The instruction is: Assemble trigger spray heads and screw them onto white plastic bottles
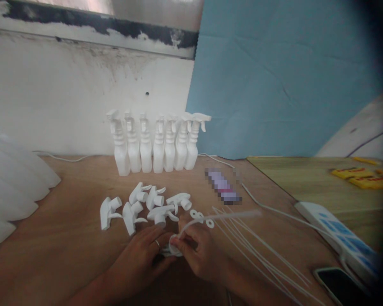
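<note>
Near the table's front edge, my left hand (143, 249), with a ring on one finger, is closed around a white trigger spray head (173, 245), mostly hidden by the fingers. My right hand (200, 247) pinches a clear plastic tube (223, 216) by its end at the round opening of that head. Whether the end is inside the opening, I cannot tell. The tube's free part curves up and to the right. Just beyond my hands lie several loose spray heads (107, 212). Small white ring washers (210, 223) and several thin tubes (258, 251) rest to the right.
Several white spray bottles (158, 151) stand in a row by the wall. At left are white bottle-like shapes (15, 178). A blurred-out purple item (222, 186), a white power strip (333, 231) with its cable, a dark phone (340, 287) and a yellow packet (359, 176) lie on the right.
</note>
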Demonstrator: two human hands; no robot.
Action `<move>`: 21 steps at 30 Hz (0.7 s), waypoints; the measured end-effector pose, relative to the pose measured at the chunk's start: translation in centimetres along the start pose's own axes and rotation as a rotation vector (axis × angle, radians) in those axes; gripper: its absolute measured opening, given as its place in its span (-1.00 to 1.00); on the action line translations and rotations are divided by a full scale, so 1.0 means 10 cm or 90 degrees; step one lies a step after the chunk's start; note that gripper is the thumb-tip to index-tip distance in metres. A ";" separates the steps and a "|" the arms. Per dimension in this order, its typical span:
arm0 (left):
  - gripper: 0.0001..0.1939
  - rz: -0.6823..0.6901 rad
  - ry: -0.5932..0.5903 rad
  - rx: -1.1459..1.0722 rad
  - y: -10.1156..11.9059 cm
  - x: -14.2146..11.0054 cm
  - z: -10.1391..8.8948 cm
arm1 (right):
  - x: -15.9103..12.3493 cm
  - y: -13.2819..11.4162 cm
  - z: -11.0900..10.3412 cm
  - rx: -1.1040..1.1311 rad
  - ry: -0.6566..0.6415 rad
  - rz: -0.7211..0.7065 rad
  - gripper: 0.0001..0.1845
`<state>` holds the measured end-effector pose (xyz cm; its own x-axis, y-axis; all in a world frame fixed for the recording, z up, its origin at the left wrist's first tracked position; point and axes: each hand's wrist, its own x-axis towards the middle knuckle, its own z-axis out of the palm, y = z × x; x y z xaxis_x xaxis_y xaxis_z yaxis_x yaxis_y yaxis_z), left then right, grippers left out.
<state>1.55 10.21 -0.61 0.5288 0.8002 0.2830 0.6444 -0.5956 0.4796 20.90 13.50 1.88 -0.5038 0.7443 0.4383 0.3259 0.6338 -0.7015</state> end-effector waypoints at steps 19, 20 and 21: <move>-0.73 -0.131 0.081 -0.202 0.00 -0.02 -0.09 | -0.16 0.11 -0.07 0.032 0.021 -0.127 -0.46; -0.74 -0.158 0.090 -0.218 0.02 -0.02 -0.09 | -0.15 0.11 -0.08 -0.005 -0.003 -0.168 -0.38; -0.76 -0.179 0.095 -0.224 0.05 -0.02 -0.10 | -0.14 0.12 -0.10 -0.057 -0.033 -0.212 -0.34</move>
<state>1.23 9.84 0.42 0.2591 0.9436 0.2061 0.5118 -0.3151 0.7993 22.73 13.42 1.00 -0.6330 0.4841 0.6041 0.2054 0.8574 -0.4718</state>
